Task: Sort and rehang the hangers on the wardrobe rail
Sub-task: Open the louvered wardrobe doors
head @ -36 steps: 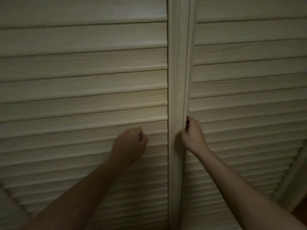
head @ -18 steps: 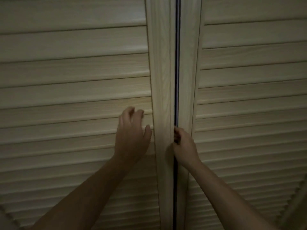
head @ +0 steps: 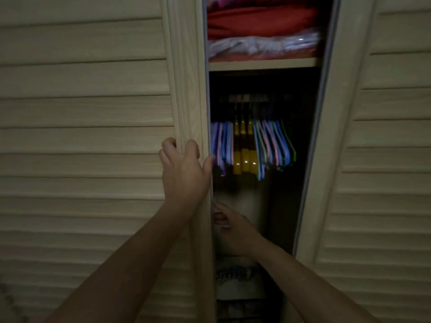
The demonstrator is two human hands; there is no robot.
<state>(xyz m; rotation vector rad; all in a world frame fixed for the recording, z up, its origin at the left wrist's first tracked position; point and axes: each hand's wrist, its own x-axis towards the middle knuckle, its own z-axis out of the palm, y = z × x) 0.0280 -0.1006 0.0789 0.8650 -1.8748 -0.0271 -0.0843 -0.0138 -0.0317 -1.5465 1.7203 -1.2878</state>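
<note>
Two louvred doors fill most of the view, w/ a gap btwn them showing the wardrobe inside; everything below is placed relative to that gap. Left door (head: 88, 136) sits left of the gap, its upright edge stile bordering it; right door (head: 384, 148) sits right of the gap, its edge slanting down toward the gap's bottom. Inside, at the top of the gap, a shelf (head: 263, 64) carries folded red fabric (head: 261, 22) w/ a pale plastic-wrapped bundle (head: 263, 46) under it. Below the shelf, mid-gap, the hangers (head: 251, 145) hang bunched on a dark rail (head: 254, 98), barely visible: blue/pink ones left, three yellow ones centre, blue/pink/green ones right, all blurred. Lower in the gap sit dim pale items, too dark to ID. Left hand (head: 184, 169) is on the left door's edge stile at hanger height, fingers wrapped over the stile front, thumb at the gap side, so it grips the stile. Right hand (head: 229, 223) is lower, inside the gap just beside the same door edge, fingers curled at that edge; can't tell if it actually holds it.
</note>
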